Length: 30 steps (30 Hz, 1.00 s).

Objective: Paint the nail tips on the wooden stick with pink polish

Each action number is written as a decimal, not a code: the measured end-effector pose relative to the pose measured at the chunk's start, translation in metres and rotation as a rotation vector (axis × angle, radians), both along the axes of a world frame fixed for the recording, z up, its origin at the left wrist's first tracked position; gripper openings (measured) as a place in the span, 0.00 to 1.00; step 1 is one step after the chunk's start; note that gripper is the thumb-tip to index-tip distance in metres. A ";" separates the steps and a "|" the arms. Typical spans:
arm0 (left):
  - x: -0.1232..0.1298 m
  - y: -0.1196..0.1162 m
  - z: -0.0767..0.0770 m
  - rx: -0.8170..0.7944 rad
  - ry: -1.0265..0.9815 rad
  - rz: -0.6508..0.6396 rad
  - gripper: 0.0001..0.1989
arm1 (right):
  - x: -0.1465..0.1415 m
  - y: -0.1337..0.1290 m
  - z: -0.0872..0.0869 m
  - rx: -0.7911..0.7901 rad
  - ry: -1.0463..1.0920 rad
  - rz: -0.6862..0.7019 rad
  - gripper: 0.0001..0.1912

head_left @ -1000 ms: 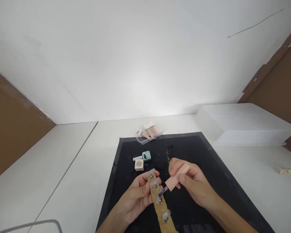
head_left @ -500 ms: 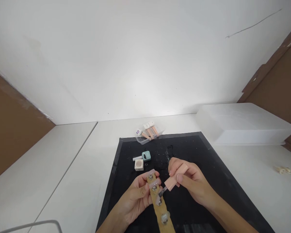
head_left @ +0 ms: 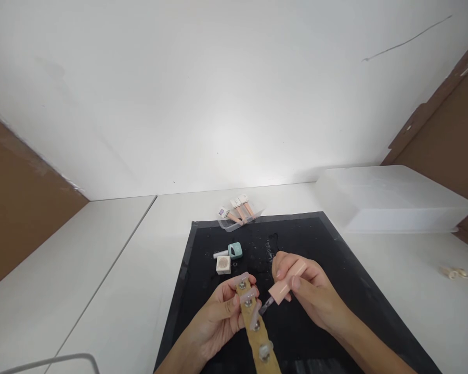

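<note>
My left hand point(head_left: 217, 318) is closed around the upper end of a wooden nail display strip point(head_left: 260, 338), tilted toward me. Along it run round metal studs, several carrying glossy pale pink false nails. In my right hand point(head_left: 319, 297) is a nail polish brush point(head_left: 288, 280), pinched by its peach cap. Its bristles point down and left, at the right edge of the third false nail point(head_left: 255, 316); whether they touch it I cannot tell. The lowest stud carries a clear, lumpy piece point(head_left: 264, 350).
On the black mat point(head_left: 296, 234) lie a teal polish bottle point(head_left: 235, 250) and a square white bottle point(head_left: 223, 265). Behind them a clear tray point(head_left: 230, 227) holds several peach-capped bottles. A white box point(head_left: 393, 202) stands at right, near small cream pieces point(head_left: 453, 272). A grey cable point(head_left: 74, 356) lies front left.
My right hand has shifted slightly right, drawing the brush from over the third false nail to its right edge. My left hand and the strip have barely moved.
</note>
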<state>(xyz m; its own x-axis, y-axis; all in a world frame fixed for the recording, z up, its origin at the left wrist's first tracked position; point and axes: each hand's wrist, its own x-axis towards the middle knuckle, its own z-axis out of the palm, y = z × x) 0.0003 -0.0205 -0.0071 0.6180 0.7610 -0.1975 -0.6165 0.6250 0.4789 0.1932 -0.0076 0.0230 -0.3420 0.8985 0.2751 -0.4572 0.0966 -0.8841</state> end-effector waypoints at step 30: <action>0.001 0.000 0.003 -0.010 -0.005 -0.013 0.19 | -0.001 0.000 0.002 -0.060 -0.009 -0.012 0.10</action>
<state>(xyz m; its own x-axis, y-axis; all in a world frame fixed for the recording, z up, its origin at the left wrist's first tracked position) 0.0014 -0.0207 -0.0046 0.6290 0.7507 -0.2018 -0.6103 0.6377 0.4700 0.1919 -0.0074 0.0250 -0.3336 0.9173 0.2175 -0.4487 0.0484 -0.8924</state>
